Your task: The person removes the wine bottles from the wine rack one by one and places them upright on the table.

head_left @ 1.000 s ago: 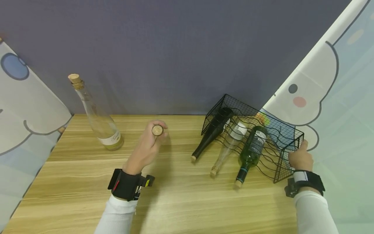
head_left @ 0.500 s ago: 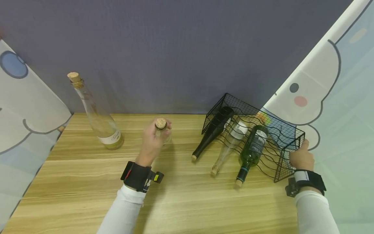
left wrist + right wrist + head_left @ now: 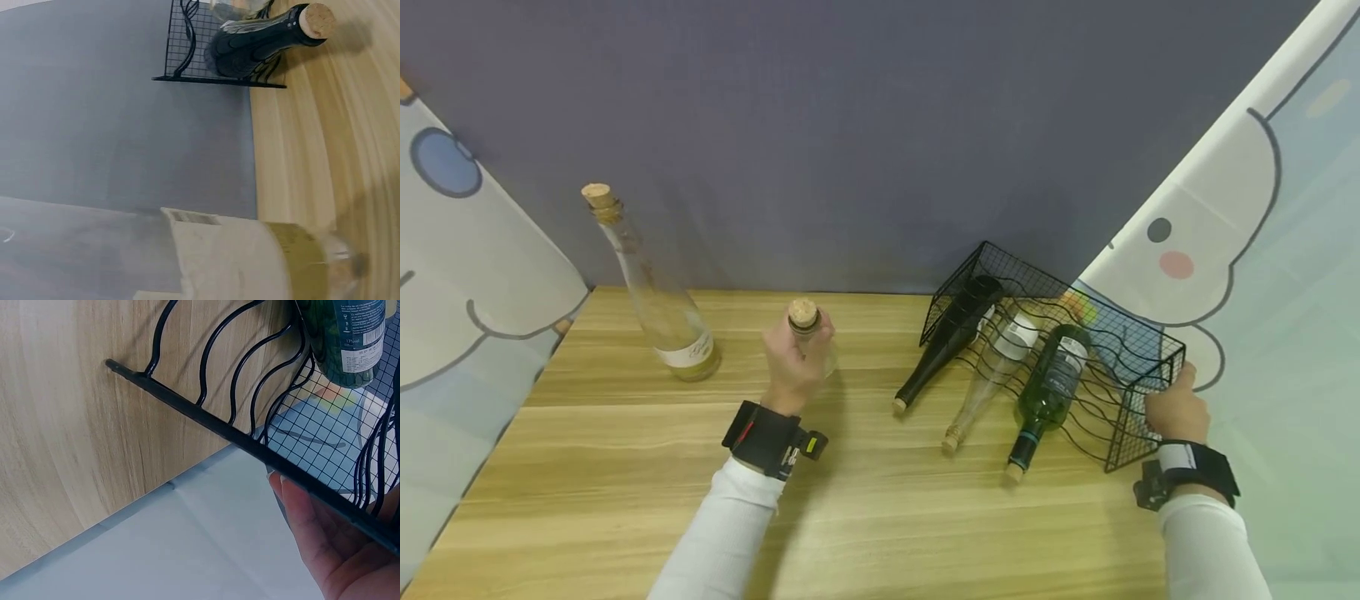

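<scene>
My left hand [image 3: 795, 358] grips a clear bottle by its neck. The bottle's cork [image 3: 803, 312] sticks up above the fingers, and much of its body is hidden. In the left wrist view the bottle's pale label [image 3: 231, 259] and yellowish lower band fill the bottom. At the far right my right hand [image 3: 1177, 412] holds the end of a black wire wine rack [image 3: 1120, 408]. Its fingers [image 3: 300, 512] lie against the outside of that end in the right wrist view. In the rack lie a dark bottle [image 3: 951, 337], a clear bottle [image 3: 992, 375] and a green bottle [image 3: 1051, 387], corks toward me.
A tall clear corked bottle [image 3: 658, 300] with a white label stands on the left of the wooden table [image 3: 625, 475]. A grey panel [image 3: 820, 150] rises behind the table. Printed cloth [image 3: 1285, 350] hangs along the right side.
My left hand has shifted slightly away from me, and the held bottle's tilt has changed, so its neck now shows below the cork. The right hand and rack keep their place.
</scene>
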Demonstrator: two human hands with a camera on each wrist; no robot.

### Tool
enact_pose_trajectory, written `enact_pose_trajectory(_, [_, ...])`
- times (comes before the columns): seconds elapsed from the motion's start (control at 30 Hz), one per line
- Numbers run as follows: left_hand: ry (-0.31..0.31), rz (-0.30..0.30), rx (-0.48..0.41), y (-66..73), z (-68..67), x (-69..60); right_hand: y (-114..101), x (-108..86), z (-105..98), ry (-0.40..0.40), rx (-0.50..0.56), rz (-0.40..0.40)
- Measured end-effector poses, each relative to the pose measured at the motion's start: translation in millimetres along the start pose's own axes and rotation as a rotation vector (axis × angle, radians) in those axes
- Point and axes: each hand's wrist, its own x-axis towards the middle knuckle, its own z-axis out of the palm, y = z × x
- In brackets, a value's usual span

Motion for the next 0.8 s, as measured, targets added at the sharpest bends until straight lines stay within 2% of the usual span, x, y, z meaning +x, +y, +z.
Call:
enact_pose_trajectory(0.17, [-0.006, -0.068, 0.007, -0.6, -1.5, 10.4, 0, 0.6, 1, -0.002, -0.001, 0.001])
enact_pose_trajectory(0.3, [-0.009, -0.099, 0.014, -1.1, -2.8, 14.6, 0, 1.0, 1, 0.002, 0.004, 0.000])
enact_pose_trajectory(0.63, [-0.032, -0.245, 0.015, 6.9, -3.5, 18.6, -3, -1.1, 0, 0.013, -0.001, 0.012])
enact_pose_trajectory(0.8, [-0.061, -0.294, 0.018, 6.9, -3.3, 18.3, -3, -1.7, 0, 0.016, 0.001, 0.007])
